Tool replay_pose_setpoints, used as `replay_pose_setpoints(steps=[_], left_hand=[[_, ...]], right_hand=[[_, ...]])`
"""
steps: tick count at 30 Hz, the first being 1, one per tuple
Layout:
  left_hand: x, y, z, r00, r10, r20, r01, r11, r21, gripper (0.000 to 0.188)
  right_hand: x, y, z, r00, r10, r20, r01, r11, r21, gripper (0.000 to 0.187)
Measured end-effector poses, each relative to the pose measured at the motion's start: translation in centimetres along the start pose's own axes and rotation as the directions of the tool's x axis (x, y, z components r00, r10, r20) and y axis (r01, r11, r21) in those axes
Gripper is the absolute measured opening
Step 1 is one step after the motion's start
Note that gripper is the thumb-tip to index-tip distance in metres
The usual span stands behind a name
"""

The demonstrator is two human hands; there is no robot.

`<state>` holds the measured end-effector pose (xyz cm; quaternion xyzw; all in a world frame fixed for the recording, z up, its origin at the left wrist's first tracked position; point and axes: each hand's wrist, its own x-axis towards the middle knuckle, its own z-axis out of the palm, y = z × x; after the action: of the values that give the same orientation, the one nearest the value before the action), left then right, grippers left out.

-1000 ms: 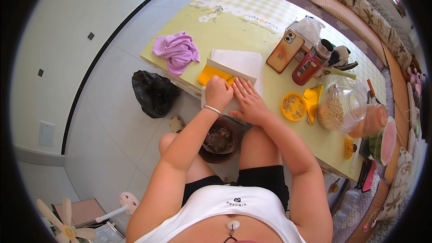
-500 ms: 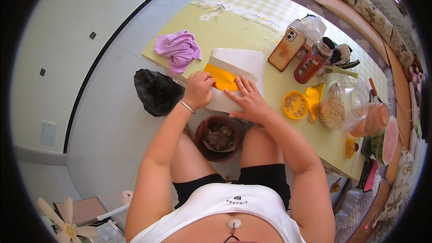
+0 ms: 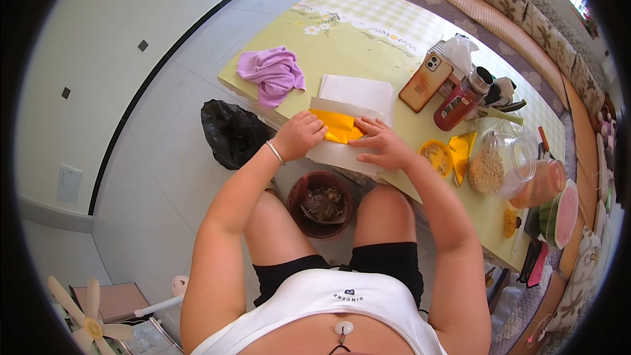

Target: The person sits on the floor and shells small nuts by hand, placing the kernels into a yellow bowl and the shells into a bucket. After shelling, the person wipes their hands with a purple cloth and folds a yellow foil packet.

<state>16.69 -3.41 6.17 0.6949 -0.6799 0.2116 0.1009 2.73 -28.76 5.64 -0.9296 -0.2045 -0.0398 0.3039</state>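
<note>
A gold foil sheet [image 3: 336,130] lies over white paper at the near edge of the table. Curled fingers of my left hand [image 3: 299,135] grip its left side. My right hand [image 3: 384,146] rests on the foil's right side with fingers spread, thumb nearest me. The foil looks creased beside those fingertips. Beyond it, a stack of white paper [image 3: 360,89] lies flat, and a pale sheet [image 3: 340,156] shows beneath on my side. Just right of my right hand stands a yellow round dish [image 3: 436,151] with small pale bits inside, next to a folded gold foil piece [image 3: 462,152].
A purple cloth [image 3: 271,73] lies at the left of the table [image 3: 282,29]. Below it is a black plastic bag [image 3: 230,135]. A brown bin [image 3: 299,190] stands between my knees. Rightward are a phone [image 3: 426,83], a red flask [image 3: 455,106], a clear jar [image 3: 491,169] and cut watermelon [image 3: 565,213].
My right hand has drawn its fingers in slightly at the foil's right edge. My left hand still grips the left side. The whole view has shifted slightly.
</note>
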Motion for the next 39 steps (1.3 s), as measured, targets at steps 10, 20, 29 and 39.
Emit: replay_pose_setpoints(steps=[10, 20, 29, 39], left_hand=[[1.1, 6.0, 0.5, 0.919, -0.373, -0.129, 0.31, 0.884, -0.351, 0.021], [-1.1, 5.0, 0.3, 0.869, -0.473, -0.145, 0.399, 0.843, -0.361, 0.017], [-0.4, 5.1, 0.7, 0.854, -0.498, -0.149, 0.401, 0.814, -0.421, 0.019], [1.3, 3.8, 1.7, 0.66, -0.751, -0.026, 0.622, 0.565, -0.542, 0.021]], right_hand=[[1.4, -1.5, 2.0, 0.957, 0.112, -0.269, -0.102, 0.993, 0.051, 0.016], [1.9, -0.6, 2.7, 0.778, 0.082, -0.622, -0.313, 0.91, -0.271, 0.018], [1.8, -0.3, 4.0, 0.845, 0.103, -0.524, -0.203, 0.969, -0.138, 0.019], [2.9, -2.4, 5.2, 0.829, 0.283, -0.483, -0.338, 0.941, -0.029, 0.02]])
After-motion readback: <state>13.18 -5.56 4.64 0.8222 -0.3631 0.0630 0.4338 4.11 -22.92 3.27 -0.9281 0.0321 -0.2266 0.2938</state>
